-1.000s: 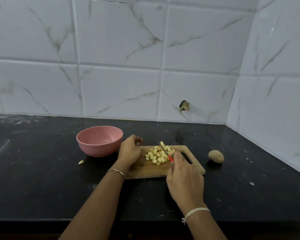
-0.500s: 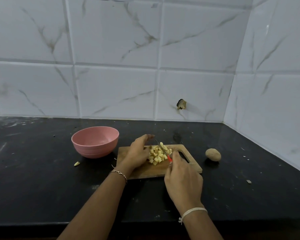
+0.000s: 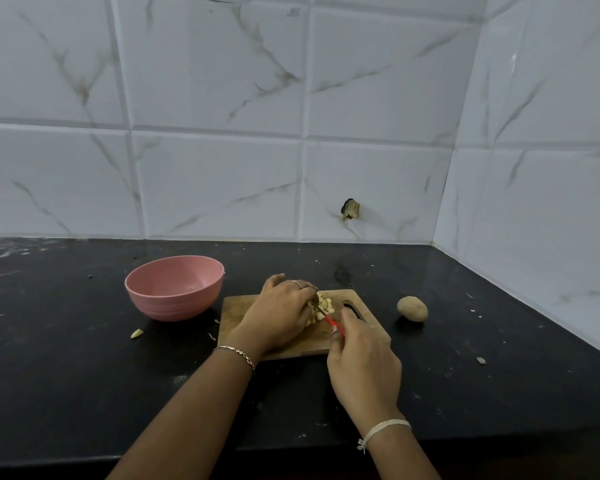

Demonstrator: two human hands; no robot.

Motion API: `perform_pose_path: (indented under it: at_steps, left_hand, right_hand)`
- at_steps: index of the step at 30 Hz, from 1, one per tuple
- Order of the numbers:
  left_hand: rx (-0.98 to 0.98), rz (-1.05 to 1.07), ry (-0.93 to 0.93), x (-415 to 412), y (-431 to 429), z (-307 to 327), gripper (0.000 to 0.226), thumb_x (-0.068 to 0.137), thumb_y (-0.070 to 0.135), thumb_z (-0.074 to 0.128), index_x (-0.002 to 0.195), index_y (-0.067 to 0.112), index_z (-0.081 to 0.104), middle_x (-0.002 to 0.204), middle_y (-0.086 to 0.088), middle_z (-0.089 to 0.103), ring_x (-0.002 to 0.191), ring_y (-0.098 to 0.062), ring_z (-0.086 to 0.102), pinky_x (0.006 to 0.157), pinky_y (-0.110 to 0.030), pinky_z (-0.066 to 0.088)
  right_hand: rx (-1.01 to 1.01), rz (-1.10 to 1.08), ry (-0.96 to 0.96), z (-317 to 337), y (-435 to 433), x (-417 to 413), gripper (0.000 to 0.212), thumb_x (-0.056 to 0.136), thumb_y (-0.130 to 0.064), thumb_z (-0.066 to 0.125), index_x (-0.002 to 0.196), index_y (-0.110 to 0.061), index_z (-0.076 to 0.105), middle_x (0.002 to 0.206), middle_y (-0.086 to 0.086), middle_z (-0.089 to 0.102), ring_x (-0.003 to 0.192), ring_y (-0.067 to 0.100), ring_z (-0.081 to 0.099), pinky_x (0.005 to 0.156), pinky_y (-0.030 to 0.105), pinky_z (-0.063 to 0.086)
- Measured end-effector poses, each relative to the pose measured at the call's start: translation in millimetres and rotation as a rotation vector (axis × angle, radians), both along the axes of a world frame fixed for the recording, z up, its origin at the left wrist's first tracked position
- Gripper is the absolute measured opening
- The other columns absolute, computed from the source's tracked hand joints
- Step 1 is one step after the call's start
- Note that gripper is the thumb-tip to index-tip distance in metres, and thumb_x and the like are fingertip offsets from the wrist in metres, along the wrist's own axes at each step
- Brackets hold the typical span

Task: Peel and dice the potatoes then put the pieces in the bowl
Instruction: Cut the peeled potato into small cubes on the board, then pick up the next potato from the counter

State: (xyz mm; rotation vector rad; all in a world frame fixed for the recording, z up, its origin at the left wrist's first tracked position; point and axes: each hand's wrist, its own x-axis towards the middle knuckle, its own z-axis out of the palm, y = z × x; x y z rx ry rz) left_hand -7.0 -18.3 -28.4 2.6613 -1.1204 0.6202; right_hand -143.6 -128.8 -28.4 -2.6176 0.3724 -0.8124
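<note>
A wooden cutting board (image 3: 364, 332) lies on the black counter with a pile of diced potato pieces (image 3: 325, 305) on it. My left hand (image 3: 279, 311) lies cupped over the left side of the pile and hides part of it. My right hand (image 3: 362, 358) grips a red-handled knife (image 3: 333, 322) whose blade lies against the pieces. An empty pink bowl (image 3: 174, 287) stands left of the board. A whole unpeeled potato (image 3: 412, 308) sits to the board's right.
One stray potato piece (image 3: 136, 333) lies on the black counter (image 3: 66, 375) in front of the bowl. Small scraps dot the counter on the right. White tiled walls close off the back and the right side.
My left hand has moved right from the board's left edge onto the potato pile and now covers part of it. The knife blade has dropped lower against the pieces.
</note>
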Motion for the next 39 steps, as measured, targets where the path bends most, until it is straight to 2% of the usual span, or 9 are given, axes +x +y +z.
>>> perform_pose_path:
  at_steps: [3, 6, 9, 16, 23, 27, 30, 35, 39]
  left_hand:
    - [-0.038, 0.017, 0.030, 2, 1, -4, 0.031, 0.097, 0.024, 0.040, 0.123, 0.026, 0.057, 0.137, 0.009, 0.054, 0.129, -0.007, 0.044, 0.118, -0.036, 0.014]
    - [-0.083, 0.041, 0.083, 3, 2, -6, 0.031, 0.098, 0.026, 0.041, 0.125, 0.026, 0.056, 0.137, 0.008, 0.053, 0.128, -0.008, 0.044, 0.117, -0.034, 0.015]
    - [-0.172, 0.003, 0.161, 2, 3, -6, 0.032, 0.098, 0.024, 0.042, 0.127, 0.027, 0.057, 0.138, 0.008, 0.052, 0.128, -0.010, 0.044, 0.114, -0.035, 0.025]
    - [-0.536, 0.120, 0.299, 2, 13, -1, 0.040, 0.092, 0.007, 0.050, 0.128, 0.022, 0.060, 0.129, 0.001, 0.058, 0.119, -0.014, 0.052, 0.097, -0.023, 0.040]
    - [-0.339, 0.425, 0.416, -6, 28, -3, 0.067, 0.086, 0.050, 0.057, 0.145, 0.024, 0.041, 0.146, -0.008, 0.046, 0.134, -0.030, 0.039, 0.110, -0.043, 0.034]
    - [-0.118, 0.379, 0.481, -9, 23, -5, 0.088, 0.087, 0.062, 0.053, 0.155, 0.020, 0.018, 0.161, -0.006, 0.020, 0.148, -0.027, 0.017, 0.118, -0.044, 0.017]
    - [-0.093, 0.298, 0.558, -7, 20, -6, 0.106, 0.081, 0.076, 0.049, 0.156, 0.013, 0.009, 0.164, -0.007, 0.005, 0.151, -0.023, 0.004, 0.122, -0.040, 0.010]
    - [-0.103, 0.236, 0.548, -12, 10, -3, 0.111, 0.081, 0.074, 0.051, 0.155, 0.006, 0.002, 0.164, -0.008, 0.006, 0.151, -0.022, 0.008, 0.122, -0.034, 0.012]
    - [-0.121, 0.209, 0.532, -11, -3, 1, 0.106, 0.084, 0.070, 0.054, 0.155, 0.007, 0.006, 0.163, -0.006, 0.014, 0.149, -0.021, 0.016, 0.120, -0.032, 0.018]
  right_hand:
    - [-0.004, 0.003, 0.018, -2, -6, -5, 0.030, 0.102, -0.034, 0.042, 0.131, -0.040, 0.043, 0.102, -0.018, 0.053, 0.075, 0.001, 0.048, 0.052, 0.013, 0.032]
    - [-0.012, 0.021, 0.012, -5, -16, -14, 0.025, 0.101, -0.035, 0.044, 0.124, -0.043, 0.049, 0.098, -0.018, 0.055, 0.078, 0.001, 0.054, 0.065, 0.017, 0.047]
    - [0.016, 0.034, -0.003, -9, -27, -22, 0.024, 0.100, -0.035, 0.046, 0.122, -0.044, 0.051, 0.098, -0.021, 0.054, 0.080, 0.000, 0.053, 0.075, 0.018, 0.048]
    - [0.221, 0.073, 0.026, -14, -43, -23, 0.026, 0.101, -0.039, 0.042, 0.124, -0.040, 0.054, 0.086, -0.016, 0.055, 0.074, 0.000, 0.053, 0.058, 0.014, 0.034]
    - [0.324, 0.115, 0.062, -10, -46, -21, 0.030, 0.103, -0.042, 0.036, 0.125, -0.033, 0.054, 0.076, -0.009, 0.057, 0.071, 0.004, 0.056, 0.056, 0.018, 0.034]
    - [0.384, 0.136, 0.079, -12, -48, -18, 0.029, 0.103, -0.041, 0.037, 0.123, -0.031, 0.055, 0.081, -0.009, 0.059, 0.074, 0.006, 0.057, 0.059, 0.019, 0.037]
    - [0.444, 0.157, 0.034, -10, -55, -15, 0.022, 0.103, -0.038, 0.040, 0.110, -0.029, 0.058, 0.080, -0.006, 0.061, 0.071, 0.007, 0.058, 0.059, 0.021, 0.040]
    - [0.352, 0.044, -0.140, 0, -81, -1, 0.011, 0.103, -0.030, 0.040, 0.099, -0.028, 0.050, 0.079, -0.008, 0.057, 0.071, 0.009, 0.056, 0.052, 0.019, 0.033]
    - [0.271, -0.087, -0.220, 9, -100, 14, 0.010, 0.102, -0.019, 0.041, 0.109, -0.023, 0.047, 0.091, -0.010, 0.051, 0.085, 0.014, 0.051, 0.066, 0.030, 0.036]
